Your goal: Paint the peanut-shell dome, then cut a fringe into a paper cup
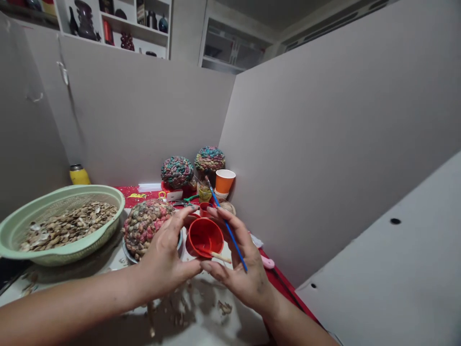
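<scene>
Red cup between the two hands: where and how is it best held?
The red cup is probably best held by its outer wall, just under the rim, from left and right: its round mouth faces the camera and a pale stick crosses the near rim, so the sides look freer. Mind the blue brush across the right hand.

Gray partitions [144,110] closed in what appeared to be a small craft workshop, rising behind a green basket [68,255] of dry husks [72,226]. Right of the basket, the desk [201,331] carried knobbly multicolored balls [176,171], pliers [179,203], an orange paper cup [225,180] and loose scraps [225,307]; a blue paintbrush [229,230] showed there too. White shelves [137,24] above and beyond the basket displayed dark ornaments [85,21]. Whether home or business could not be told.
</scene>
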A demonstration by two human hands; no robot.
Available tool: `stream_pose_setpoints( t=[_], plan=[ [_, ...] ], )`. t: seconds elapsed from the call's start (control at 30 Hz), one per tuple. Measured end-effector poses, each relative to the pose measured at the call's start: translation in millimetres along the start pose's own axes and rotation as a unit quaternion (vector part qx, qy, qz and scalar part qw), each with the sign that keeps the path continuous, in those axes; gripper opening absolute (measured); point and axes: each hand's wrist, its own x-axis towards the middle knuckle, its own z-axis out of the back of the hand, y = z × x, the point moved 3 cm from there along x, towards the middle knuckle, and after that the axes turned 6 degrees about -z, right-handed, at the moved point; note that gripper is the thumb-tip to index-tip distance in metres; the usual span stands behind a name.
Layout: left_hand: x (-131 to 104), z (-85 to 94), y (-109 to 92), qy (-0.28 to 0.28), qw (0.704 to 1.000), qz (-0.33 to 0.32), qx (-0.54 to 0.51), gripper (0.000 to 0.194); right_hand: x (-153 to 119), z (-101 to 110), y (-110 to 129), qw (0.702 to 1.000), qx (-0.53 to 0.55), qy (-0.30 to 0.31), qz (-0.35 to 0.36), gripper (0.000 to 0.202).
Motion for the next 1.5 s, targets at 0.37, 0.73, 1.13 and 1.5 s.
stream_pose_setpoints(
  t=[0.37,0.73,1.13,1.5],
  plan=[
    [-2.2,20.7,2.1,0.025,0.977,-0.154,0.146,0.078,8.1,26.8,-31.9,0.993,-0.091,-0.076,-0.01,0.073],
    [-96.0,88.7,47.6,0.044,0.952,-0.163,0.256,0.057,-8.8,42.5,-108.1,0.971,-0.167,-0.099,-0.139,0.07],
    [-96.5,49.4,46.1,0.127,0.939,-0.213,0.237,0.07,-0.2,43.0,-154.9,0.966,-0.137,-0.126,-0.18,0.074],
    [-53.3,21.8,31.1,0.228,0.895,-0.302,0.237,0.06,5.9,41.9,-158.0,0.969,-0.121,-0.134,-0.168,0.071]
  ],
)
